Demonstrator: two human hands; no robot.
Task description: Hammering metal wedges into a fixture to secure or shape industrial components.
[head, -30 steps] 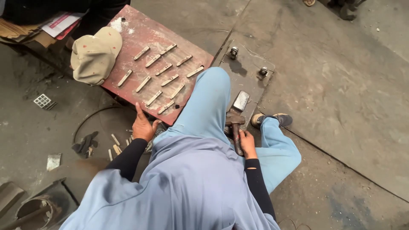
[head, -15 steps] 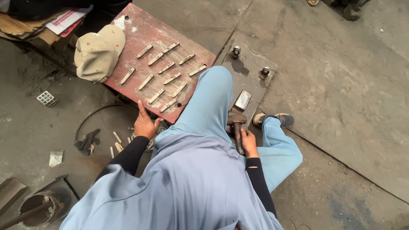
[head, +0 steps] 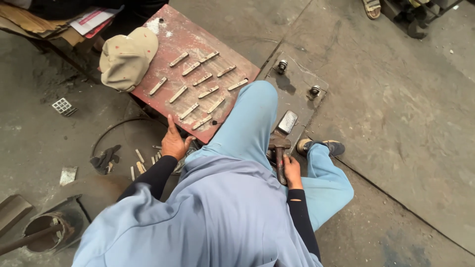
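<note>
The right hand [head: 292,172] grips a hammer [head: 279,151] beside a small metal block [head: 287,121]. The left hand [head: 174,142] rests flat at the edge of a red plate [head: 170,34] carrying metal strips [head: 198,89] and a cap [head: 127,58].

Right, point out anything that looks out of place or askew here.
A beige cap lies on the corner of the red metal plate, beside the rows of small metal pieces, overhanging the edge. More pieces lie scattered loose on the floor near the left hand. The right hand holds a hammer.
</note>
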